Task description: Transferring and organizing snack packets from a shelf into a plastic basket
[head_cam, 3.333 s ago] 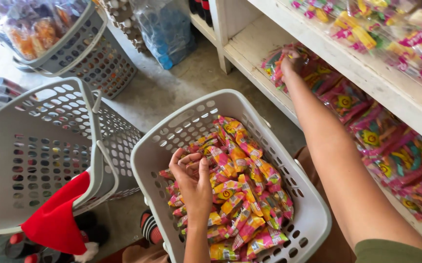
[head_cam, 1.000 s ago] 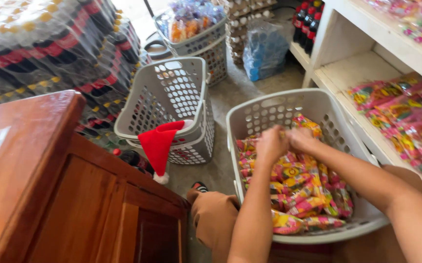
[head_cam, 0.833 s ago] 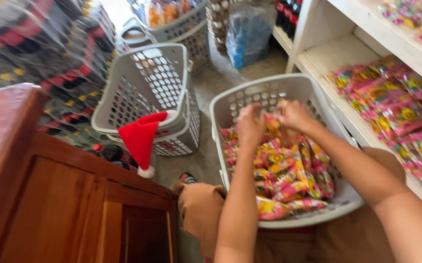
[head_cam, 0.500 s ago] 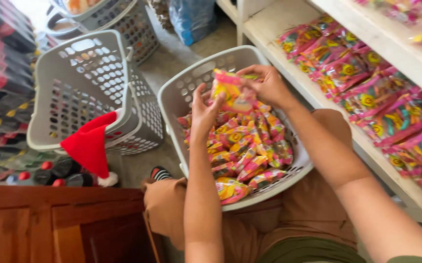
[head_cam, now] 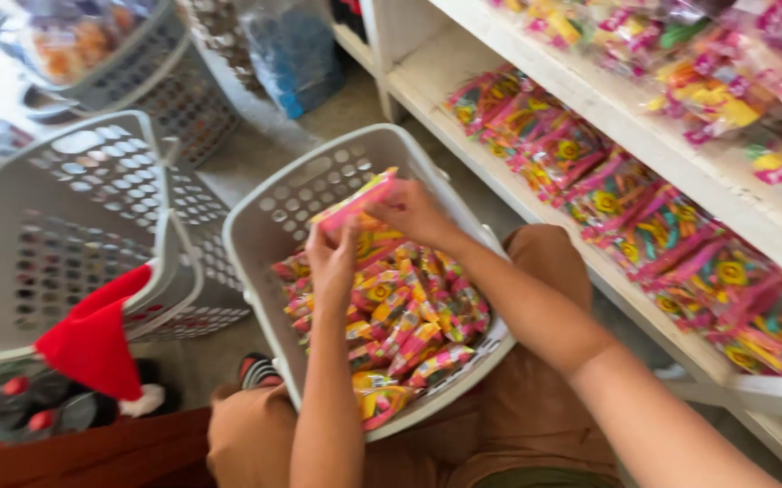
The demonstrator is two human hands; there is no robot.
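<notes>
To the right of my grip stand white wooden shelves (head_cam: 590,99); bare grey concrete floor (head_cam: 273,149) runs ahead, daylight brightening its far left corner.

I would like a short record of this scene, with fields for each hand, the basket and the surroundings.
left hand: left hand grips one end of a pink-and-yellow snack packet
right hand: right hand grips the other end
basket: grey perforated plastic basket, holding many similar packets, on the lap
shelf: white wooden shelf with similar packets
nearby: red cloth hat hanging on stacked grey baskets
</notes>
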